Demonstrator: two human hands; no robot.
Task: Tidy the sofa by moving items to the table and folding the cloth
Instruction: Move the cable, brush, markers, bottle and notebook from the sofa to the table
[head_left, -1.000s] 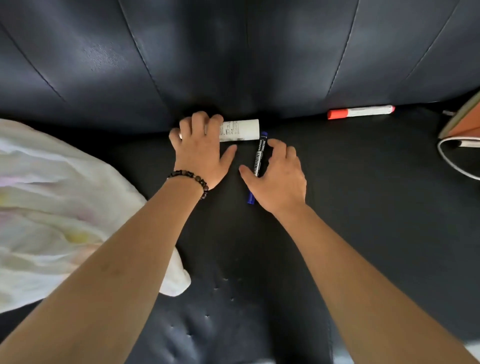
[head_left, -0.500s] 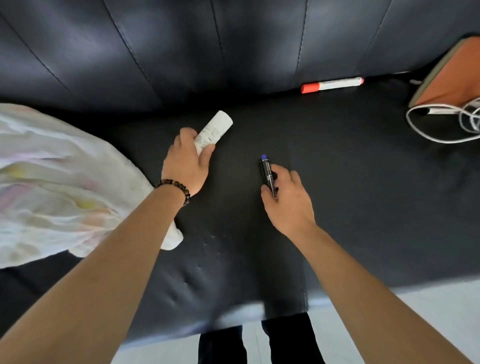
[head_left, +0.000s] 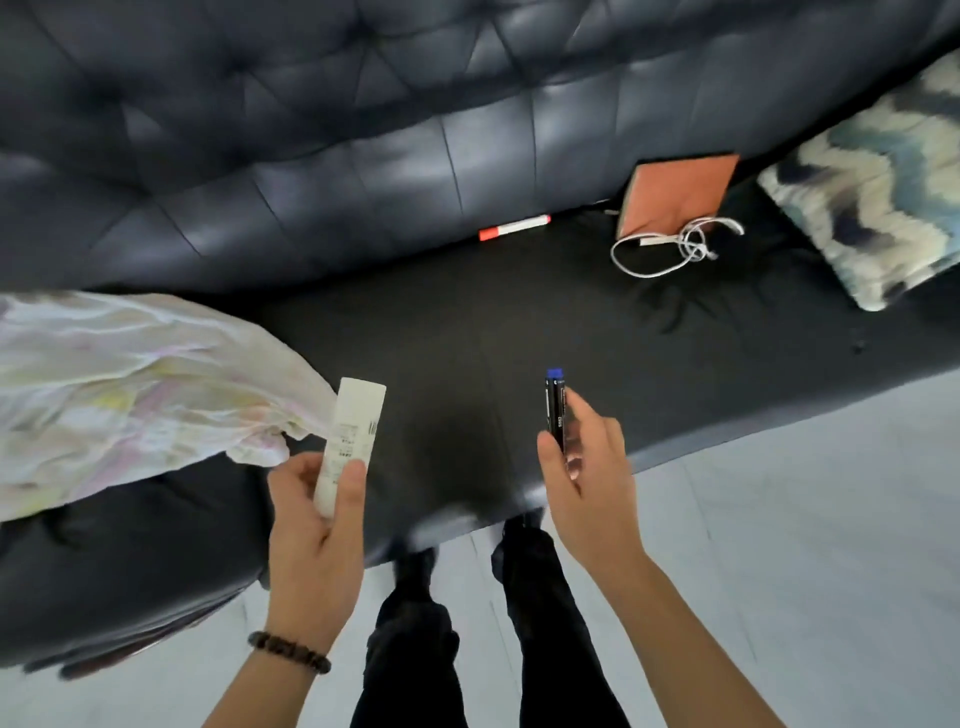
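My left hand (head_left: 311, 530) wraps the tube (head_left: 353, 431), right hand (head_left: 592, 483) pinches the pen (head_left: 555, 405), both pointing toward the sofa (head_left: 467, 322) back; no bench in sight.

Left hand (head_left: 311, 525) and right hand (head_left: 592, 483): shown bare. Forearms: shown bare down to lower frame edge. Bracelet (head_left: 289, 652): worn on left wrist; single strand of round beads, dark brown to black, slightly glossy, fitted close round wrist. Trousers (head_left: 415, 654): black, worn on both legs, seen between forearms; cloth creased and bunched in folds along each leg. Footwear (head_left: 519, 530): dark, seen below trouser ends; blurred, so type and details cannot be told.
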